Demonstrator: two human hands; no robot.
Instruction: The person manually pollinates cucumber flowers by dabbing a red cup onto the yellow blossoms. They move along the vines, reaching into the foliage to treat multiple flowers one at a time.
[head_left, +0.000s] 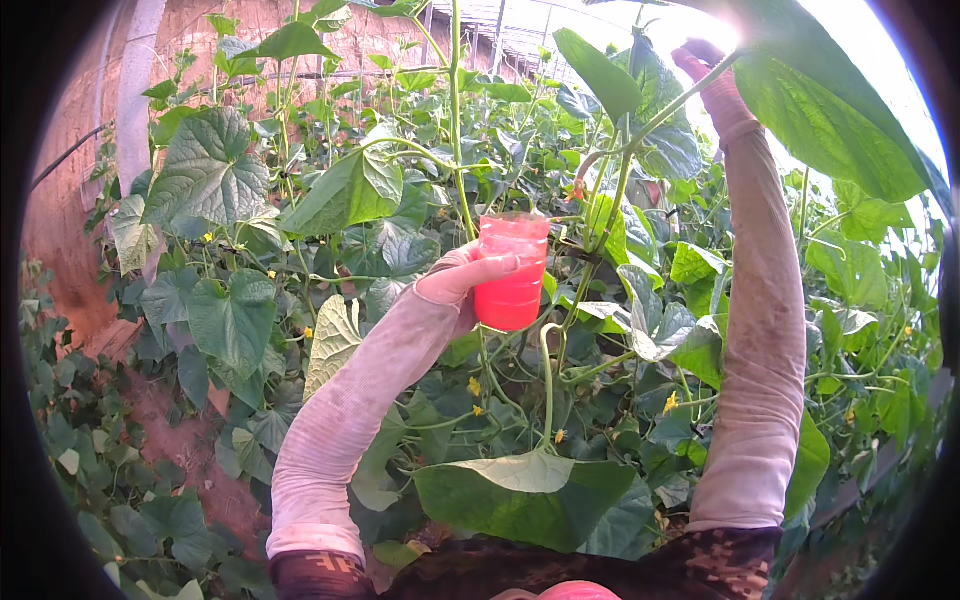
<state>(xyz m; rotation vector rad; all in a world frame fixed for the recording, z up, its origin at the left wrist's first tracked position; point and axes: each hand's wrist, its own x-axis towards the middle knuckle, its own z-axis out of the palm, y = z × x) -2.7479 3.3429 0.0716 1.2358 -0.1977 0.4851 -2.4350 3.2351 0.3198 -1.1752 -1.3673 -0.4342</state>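
Observation:
My left hand (466, 281) grips a clear plastic cup (516, 296) holding bright red liquid, with the thumb across its near side. The cup is upright in front of a cucumber vine stem (457, 112). High at the upper right, my right hand (716, 86) reaches up beside a large cucumber leaf (832, 112). Strong glare washes out its fingers, so whether they hold anything cannot be seen. Between the two hands, a small young fruit with a wilted flower (577, 187) hangs from a second vine stem (621, 176).
Dense cucumber foliage (225, 315) with yellow flowers (670, 403) surrounds both arms. A broad leaf (525, 499) lies close before my body. On the left are a pale post (139, 90), an earthen wall (67, 225) and a strip of bare soil (187, 450).

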